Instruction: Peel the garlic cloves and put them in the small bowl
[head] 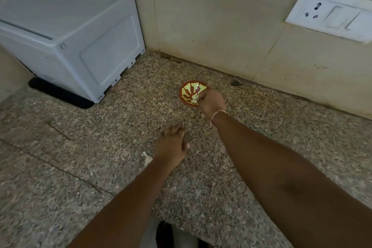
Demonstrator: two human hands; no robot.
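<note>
The grip of the right hand is closed, its fingers curled at the near-right rim of the small bowl, just right of the frame's centre; a pale piece, likely a garlic clove, shows at the fingertips over the bowl's inside, though blur keeps it from being told for sure; a thin thread bracelet circles that wrist. The bowl, red-brown with yellow-green markings, sits on the speckled stone worktop near the back wall. The left hand lies lower, near the frame's centre, palm down on the worktop with its fingers straight and relaxed, gripping nothing; just to its left lies a small white scrap, perhaps garlic skin. In the upper left of the frame a pale grey appliance stands on a black base against the wall; in the upper right a white socket and switch plate is set in the tiled wall.
</note>
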